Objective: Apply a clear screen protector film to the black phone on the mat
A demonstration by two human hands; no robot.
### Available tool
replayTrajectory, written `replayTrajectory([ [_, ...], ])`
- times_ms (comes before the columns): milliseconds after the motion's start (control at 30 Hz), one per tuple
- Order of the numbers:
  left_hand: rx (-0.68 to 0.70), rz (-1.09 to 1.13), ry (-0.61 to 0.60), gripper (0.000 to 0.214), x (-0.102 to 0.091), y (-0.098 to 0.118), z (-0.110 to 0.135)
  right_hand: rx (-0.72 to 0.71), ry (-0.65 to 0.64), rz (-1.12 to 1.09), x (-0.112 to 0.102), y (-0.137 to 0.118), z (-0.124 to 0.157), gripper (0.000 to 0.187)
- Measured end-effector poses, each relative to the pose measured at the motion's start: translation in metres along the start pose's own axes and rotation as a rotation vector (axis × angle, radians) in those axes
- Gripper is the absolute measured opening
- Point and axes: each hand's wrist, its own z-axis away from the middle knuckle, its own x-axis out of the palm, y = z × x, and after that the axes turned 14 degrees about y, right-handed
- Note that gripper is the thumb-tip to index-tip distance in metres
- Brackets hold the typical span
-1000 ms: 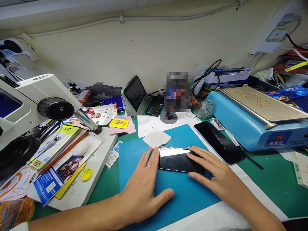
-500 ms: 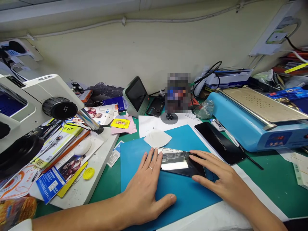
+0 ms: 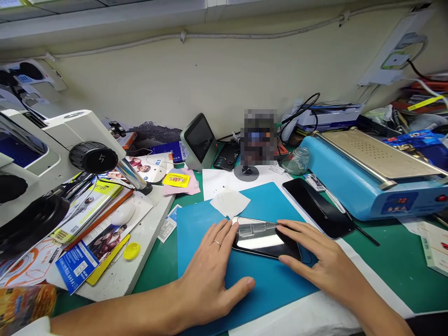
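Observation:
A glossy black smartphone (image 3: 266, 240), with bright reflections on its face, lies on a blue mat (image 3: 273, 280). My right hand (image 3: 325, 256) holds its right end, fingers along the far edge and thumb at the near edge. Flat and with its thumb spread away, my left hand (image 3: 213, 266) rests its fingertips beside the phone's left end. A ring is on one of its fingers. Just beyond the left fingertips lies a white wipe (image 3: 230, 203). The phone's underside is hidden.
A second black phone (image 3: 317, 205) lies to the right, before a blue heating-plate machine (image 3: 371, 172). At left, a microscope (image 3: 91, 144) stands over booklets and a yellow cap (image 3: 131, 251). Behind are a small display (image 3: 200, 140) and a glass jar (image 3: 297, 161).
The view has shifted slightly. The bright reflection on the phone has widened across its face. Both hands keep nearly the same places around it.

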Motion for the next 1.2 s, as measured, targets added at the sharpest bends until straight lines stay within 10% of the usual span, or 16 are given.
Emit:
replayTrajectory([
  [1200,-0.091,0.05,-0.062,0.101,-0.0027,0.0032,-0.003,-0.147,-0.051,0.076,0.0029,-0.0083,-0.0081,0.044],
])
